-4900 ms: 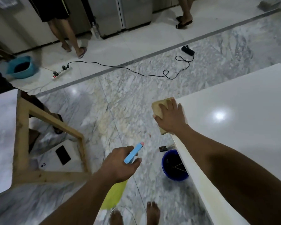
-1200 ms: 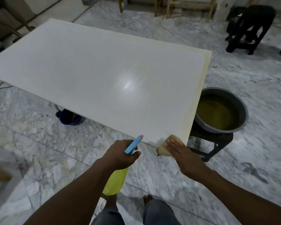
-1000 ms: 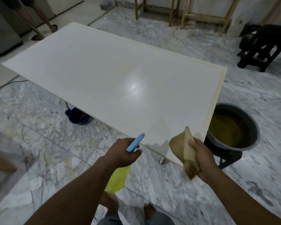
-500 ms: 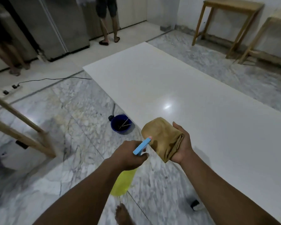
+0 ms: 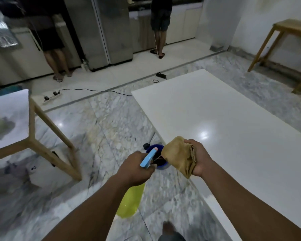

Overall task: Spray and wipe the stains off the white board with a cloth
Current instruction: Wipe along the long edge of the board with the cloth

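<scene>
The board (image 5: 233, 127) stretched across the right side of the room, running away from the camera. The right hand (image 5: 200, 157) held a cloth (image 5: 179, 155) over the board's left edge. Just to its left, the left hand (image 5: 134, 168) gripped a spray bottle (image 5: 130, 202) that hung over the floor. A bucket (image 5: 162, 166) sat on the floor between the two hands, beside the board's edge. A wooden table (image 5: 33, 133) stood at left, a second table (image 5: 285, 32) at far right. Beyond, a power strip (image 5: 52, 98) lay on the floor before a refrigerator (image 5: 102, 32), with one bystander (image 5: 50, 40) to its left and a second bystander (image 5: 159, 23) to its right.
</scene>
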### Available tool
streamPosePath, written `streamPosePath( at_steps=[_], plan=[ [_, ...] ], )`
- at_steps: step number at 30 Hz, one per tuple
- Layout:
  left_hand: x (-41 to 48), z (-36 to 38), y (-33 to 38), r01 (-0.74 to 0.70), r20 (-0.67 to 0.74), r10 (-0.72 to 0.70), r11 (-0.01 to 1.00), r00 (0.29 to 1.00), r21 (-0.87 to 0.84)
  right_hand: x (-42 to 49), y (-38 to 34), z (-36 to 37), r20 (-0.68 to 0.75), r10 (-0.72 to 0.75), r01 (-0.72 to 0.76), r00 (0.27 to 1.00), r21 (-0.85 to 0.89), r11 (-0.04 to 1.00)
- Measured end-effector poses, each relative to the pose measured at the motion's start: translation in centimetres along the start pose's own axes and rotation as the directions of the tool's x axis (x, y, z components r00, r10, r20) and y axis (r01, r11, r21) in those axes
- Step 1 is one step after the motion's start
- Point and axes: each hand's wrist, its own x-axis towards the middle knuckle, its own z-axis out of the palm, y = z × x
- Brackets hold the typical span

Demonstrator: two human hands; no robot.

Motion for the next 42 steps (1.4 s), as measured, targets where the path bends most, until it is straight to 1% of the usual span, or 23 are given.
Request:
streamPosePath(
  at_steps=[4, 6, 8, 9, 10, 11, 12, 13, 15, 17, 18, 19, 20, 21, 22, 24, 27, 30, 33, 38, 40, 42],
  plan=[
    [6.9, -2.4, -1.9, 0.007, -0.040, -0.009, 0.999, 0.999, -0.042, 9.2, -6.6, 4.3, -0.029, 0.052, -0.055, 0.998, -0.092, 0.994],
    [11.1, -3.8, -3.4, 0.038, -0.058, -0.042, 0.997, 0.997, -0.060, 15.1, -10.6, 7.1, -0.052, 0.039, -0.047, 0.998, -0.152, 0.987],
    [15.4, -5.3, -5.3, 0.089, -0.088, -0.096, 0.993, 0.991, -0.078, 21.2, -14.8, 10.8, -0.029, -0.003, -0.004, 1.000, -0.216, 0.976],
    [17.4, -6.1, -6.1, 0.111, -0.095, -0.118, 0.991, 0.989, -0.073, 24.4, -16.7, 12.7, -0.035, -0.060, 0.048, 0.998, -0.286, 0.957],
    [19.7, -6.7, -7.3, 0.142, -0.098, -0.148, 0.987, 0.984, -0.070, 27.8, -18.4, 14.9, -0.052, -0.144, 0.110, 0.988, -0.408, 0.906],
    [21.4, -7.4, -8.1, 0.167, -0.104, -0.174, 0.983, 0.979, -0.071, 30.7, -19.5, 16.9, -0.053, -0.262, 0.189, 0.964, -0.555, 0.810],
    [22.4, -8.1, -8.6, 0.183, -0.113, -0.190, 0.981, 0.975, -0.068, 32.9, -20.1, 18.7, -0.012, -0.377, 0.266, 0.926, -0.686, 0.677],
    [23.7, -8.7, -9.3, 0.199, -0.120, -0.206, 0.978, 0.971, -0.068, 35.1, -20.3, 20.7, 0.056, -0.454, 0.325, 0.889, -0.775, 0.542],
    [26.8, -9.6, -11.1, 0.225, -0.131, -0.233, 0.972, 0.964, -0.072, 40.4, -20.4, 24.2, 0.248, -0.505, 0.420, 0.827, -0.869, 0.260],
    [29.1, -10.4, -12.7, 0.249, -0.142, -0.259, 0.965, 0.955, -0.078, 45.4, -18.8, 25.7, 0.423, -0.442, 0.471, 0.791, -0.882, 0.000],
    [30.3, -10.6, -13.7, 0.263, -0.144, -0.273, 0.961, 0.951, -0.086, 47.8, -17.6, 26.0, 0.479, -0.391, 0.464, 0.786, -0.875, -0.139],
    [31.4, -10.7, -14.6, 0.275, -0.144, -0.286, 0.957, 0.947, -0.091, 50.0, -16.5, 26.0, 0.524, -0.363, 0.430, 0.770, -0.848, -0.311],
    [32.2, -10.7, -15.3, 0.286, -0.144, -0.297, 0.954, 0.944, -0.092, 51.4, -15.3, 25.9, 0.553, -0.351, 0.365, 0.756, -0.801, -0.475],
    [32.8, -10.5, -16.0, 0.291, -0.141, -0.302, 0.953, 0.943, -0.088, 52.2, -14.4, 25.8, 0.560, -0.353, 0.291, 0.750, -0.758, -0.584],
    [33.2, -10.4, -16.4, 0.293, -0.133, -0.302, 0.952, 0.944, -0.082, 52.4, -13.8, 25.7, 0.562, -0.364, 0.236, 0.742, -0.728, -0.643],
    [33.7, -10.0, -17.1, 0.310, -0.104, -0.317, 0.948, 0.943, -0.077, 52.8, -13.2, 25.6, 0.565, -0.355, 0.198, 0.745, -0.696, -0.690],
    [33.7, -9.6, -17.0, 0.323, -0.073, -0.328, 0.943, 0.942, -0.080, 52.8, -13.4, 25.6, 0.544, -0.316, 0.145, 0.777, -0.644, -0.751],
    [33.0, -9.2, -16.6, 0.298, -0.045, -0.303, 0.950, 0.952, -0.090, 52.6, -12.9, 25.1, 0.512, -0.292, 0.114, 0.808, -0.621, -0.775],
    [31.5, -8.8, -16.2, 0.282, -0.043, -0.286, 0.956, 0.957, -0.087, 51.2, -11.5, 23.4, 0.491, -0.312, 0.085, 0.813, -0.631, -0.771],
    [27.6, -7.4, -15.4, 0.256, -0.041, -0.257, 0.966, 0.966, -0.030, 45.7, -9.0, 18.8, 0.499, -0.295, 0.125, 0.815, -0.648, -0.751],
    [25.6, -6.5, -14.8, 0.230, -0.035, -0.230, 0.973, 0.973, 0.000, 43.4, -7.6, 16.6, 0.496, -0.306, 0.128, 0.813, -0.664, -0.737],
    [23.2, -5.4, -14.2, 0.195, -0.036, -0.194, 0.980, 0.980, 0.036, 40.8, -5.9, 14.4, 0.471, -0.311, 0.113, 0.826, -0.678, -0.726]
  ],
)
